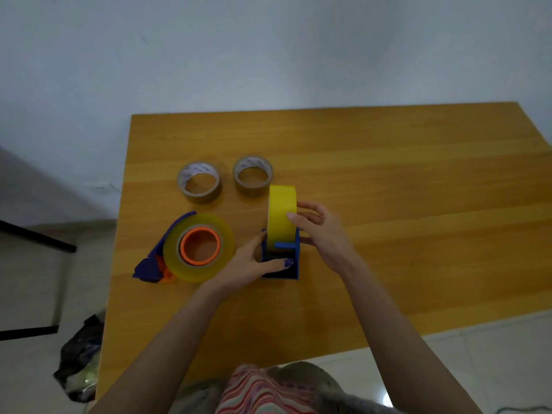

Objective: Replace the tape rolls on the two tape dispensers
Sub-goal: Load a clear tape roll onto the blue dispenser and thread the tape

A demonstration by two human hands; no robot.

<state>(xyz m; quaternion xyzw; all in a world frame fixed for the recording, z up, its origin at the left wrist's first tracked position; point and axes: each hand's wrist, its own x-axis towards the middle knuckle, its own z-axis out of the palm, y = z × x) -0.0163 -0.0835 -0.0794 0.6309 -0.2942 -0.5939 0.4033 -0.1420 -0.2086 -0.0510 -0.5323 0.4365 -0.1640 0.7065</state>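
- Nearest the bottom edge, a lap in soft striped fabric [257, 389], pink and red bands, with two bare forearms reaching up from it.
- Just above centre-low, the left hand [251, 265] is clamped on the blue dispenser [295, 258]: thumb up its left wall, a finger with a dark-painted nail laid across the open near end.
- That dispenser is a boxy hard-plastic frame, standing upright on the table at centre frame.
- The right hand [319, 234] wraps the yellow roll [282, 216], one fingertip on the smooth tread, the others curled round its far side.
- The yellow roll stands on edge, glossy and opaque, its lower part down between the blue walls.
- Left of centre, the second dispenser [149, 267] lies flat, blue with an orange part showing.
- It carries a fat translucent roll [173, 258], pale yellow, round a bright orange core [200, 246].
- Farther up, two slim brown rolls lie flat side by side, apart from each other: left brown roll [203, 198], right brown roll [252, 191], white printed liners inside.
- All on a wood-grain table [388, 174], warm honey colour, matte.
- Lower left on the floor, a crumpled black bag [80, 354].
- Beyond, a plain pale wall [268, 55].
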